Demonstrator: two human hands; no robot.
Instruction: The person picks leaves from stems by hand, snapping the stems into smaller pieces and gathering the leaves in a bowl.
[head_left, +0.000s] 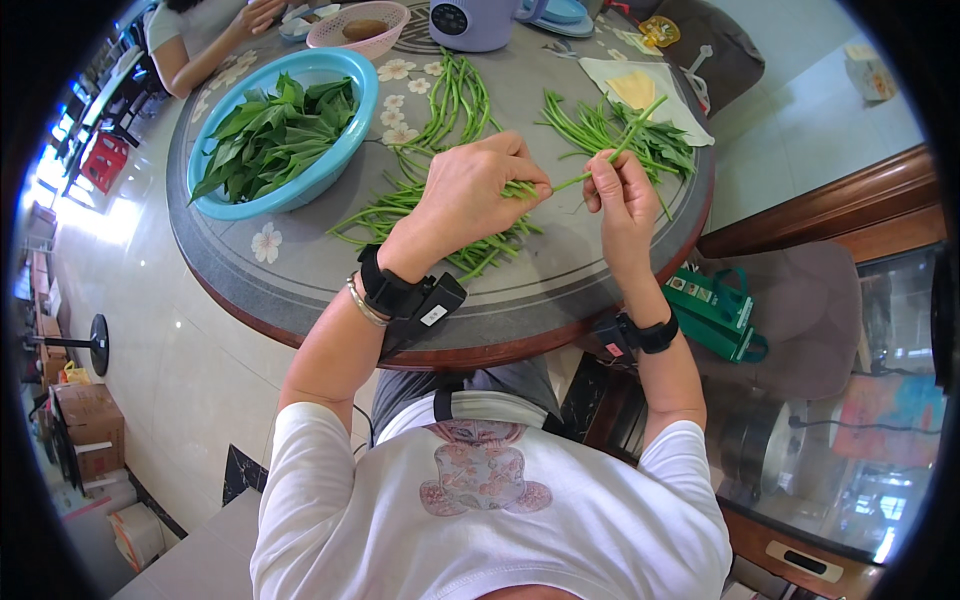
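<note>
My left hand (487, 184) is closed on several short green stem pieces (520, 190), above the table's front half. Between the thumb and fingers of my right hand (621, 184) is a long green stem (637, 124), whose lower end reaches to my left fingertips. A pile of green stems (390, 210) lies under and beside my left hand, and more long stems (457, 97) lie behind it. Beyond my right hand rests a bunch of leafy stems (577, 127). Broad green leaves (289, 139) fill a light blue plastic basin (364, 82) at the left.
A pink basket (397, 22) holding a brown tuber (365, 29), a lilac appliance (480, 22) and blue plates (562, 15) stand at the back. A white cloth (686, 112) lies at the right. Another person's arm (210, 56) rests at the far left edge. A chair (810, 315) holds a green bag (709, 315).
</note>
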